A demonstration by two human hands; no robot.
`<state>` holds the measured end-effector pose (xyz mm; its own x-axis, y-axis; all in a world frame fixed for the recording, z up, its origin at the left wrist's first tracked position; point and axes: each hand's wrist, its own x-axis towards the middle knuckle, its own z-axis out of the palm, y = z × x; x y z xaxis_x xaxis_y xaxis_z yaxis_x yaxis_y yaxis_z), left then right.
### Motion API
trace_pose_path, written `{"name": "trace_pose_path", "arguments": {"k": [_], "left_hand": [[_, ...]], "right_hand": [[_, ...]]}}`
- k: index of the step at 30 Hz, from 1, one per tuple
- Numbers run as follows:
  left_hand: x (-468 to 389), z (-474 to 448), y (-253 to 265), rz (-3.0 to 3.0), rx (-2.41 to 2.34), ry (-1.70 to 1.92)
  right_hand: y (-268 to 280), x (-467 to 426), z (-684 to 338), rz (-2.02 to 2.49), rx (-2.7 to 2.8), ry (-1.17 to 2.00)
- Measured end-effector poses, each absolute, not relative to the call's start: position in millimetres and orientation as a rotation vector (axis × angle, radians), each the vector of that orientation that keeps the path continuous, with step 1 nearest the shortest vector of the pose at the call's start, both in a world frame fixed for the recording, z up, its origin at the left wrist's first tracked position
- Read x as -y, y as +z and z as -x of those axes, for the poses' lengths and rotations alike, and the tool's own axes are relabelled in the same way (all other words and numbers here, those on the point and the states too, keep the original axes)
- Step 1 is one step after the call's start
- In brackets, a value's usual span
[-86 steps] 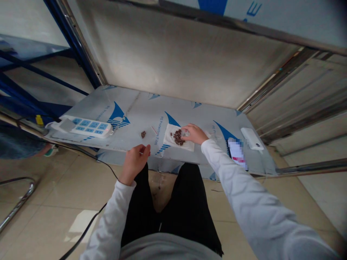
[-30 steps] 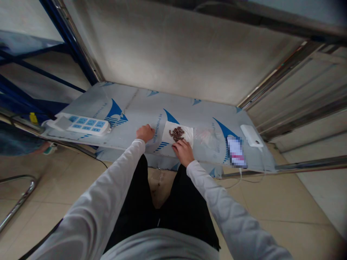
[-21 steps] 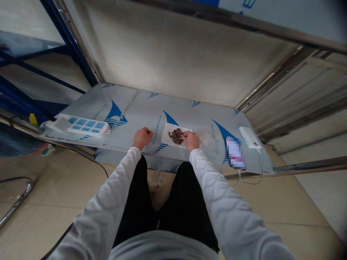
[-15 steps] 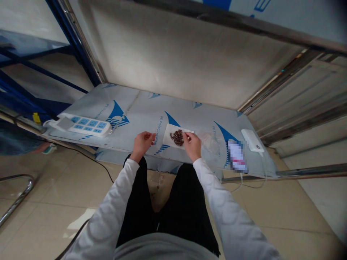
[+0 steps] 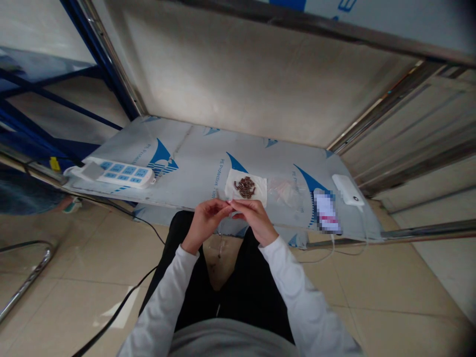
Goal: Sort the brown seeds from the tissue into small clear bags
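My left hand [image 5: 208, 218] and my right hand [image 5: 254, 216] meet at the fingertips over the front edge of the table. Both are closed in a pinch; whatever lies between the fingers is too small and hidden to name. Just beyond them a heap of small brown metallic-looking pieces [image 5: 244, 187] rests on a white sheet [image 5: 262, 185], which looks like paper or cloth. To the right of the sheet lies a clear plastic bag [image 5: 284, 192] with something pale in it.
A white power strip [image 5: 128, 173] with a plug in it is at the left end of the film-covered table [image 5: 197, 163]. At the right lie a phone [image 5: 327, 212], blurred out, and a white box-shaped device [image 5: 346, 190] with cables. A shelf edge [image 5: 334, 37] runs overhead.
My right hand has left the brown heap and come toward me. My left hand has moved right and nearer, so the fingertips of both now touch.
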<state>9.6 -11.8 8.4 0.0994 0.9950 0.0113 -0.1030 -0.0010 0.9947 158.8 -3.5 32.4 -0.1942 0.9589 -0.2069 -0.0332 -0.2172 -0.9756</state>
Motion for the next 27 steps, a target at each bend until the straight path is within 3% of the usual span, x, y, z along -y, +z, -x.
{"name": "trace_pose_path", "arguments": {"k": [7, 13, 16, 19, 24, 27], "left_hand": [[33.1, -16.9, 22.8, -1.022, -1.046, 1.204], [48.1, -13.4, 26.4, -1.139, -1.544, 1.256], [58.7, -19.4, 38.1, -1.39, -1.729, 1.198], [62.9, -28.4, 47.9, -1.549, -1.736, 1.166], [59.5, -35.8, 50.0, -1.581, -1.666, 1.133], [58.2, -35.9, 47.0, -1.5, -1.614, 1.125]], "right_hand": [[43.7, 14.7, -159.3, 1.203, 1.585, 1.277], [47.7, 27.0, -164.1, 1.565, 1.849, 0.578], [49.1, 35.4, -167.6, 1.614, 1.83, 0.437], [46.8, 41.8, -171.9, 1.408, 1.755, 0.594], [31.9, 49.5, -177.3, 0.939, 1.544, 1.224], [17.9, 52.0, -177.8, 0.877, 1.392, 1.334]]}}
